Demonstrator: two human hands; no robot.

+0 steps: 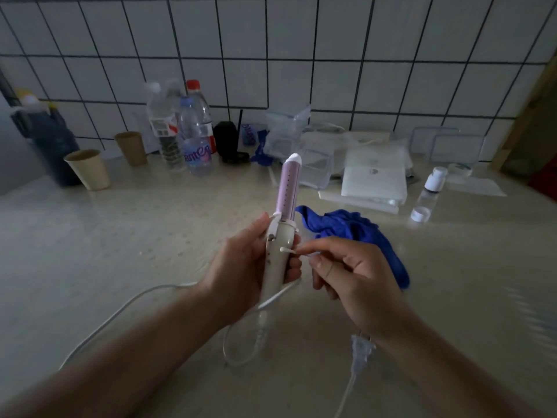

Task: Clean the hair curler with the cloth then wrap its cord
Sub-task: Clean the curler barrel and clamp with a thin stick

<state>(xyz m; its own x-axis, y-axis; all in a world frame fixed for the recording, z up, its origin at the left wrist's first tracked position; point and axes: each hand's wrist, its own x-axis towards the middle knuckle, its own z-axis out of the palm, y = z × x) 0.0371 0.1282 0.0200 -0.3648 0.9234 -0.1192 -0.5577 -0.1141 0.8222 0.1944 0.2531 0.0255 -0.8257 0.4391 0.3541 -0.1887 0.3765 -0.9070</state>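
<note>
My left hand (241,260) grips the white handle of the hair curler (281,224), holding it upright with its pink barrel pointing away from me. My right hand (352,276) pinches a cotton swab (291,251) whose tip touches the side of the handle. The blue cloth (358,233) lies crumpled on the counter just behind my right hand, touched by neither hand. The white cord (126,309) runs from the handle's base in loops over the counter, and its plug (361,354) lies under my right wrist.
Along the tiled wall stand two paper cups (87,168), water bottles (196,137), a dark flask (51,140), plastic bags and containers (373,176). A small clear bottle (428,194) stands at the right. The beige counter (120,230) stretches to the left.
</note>
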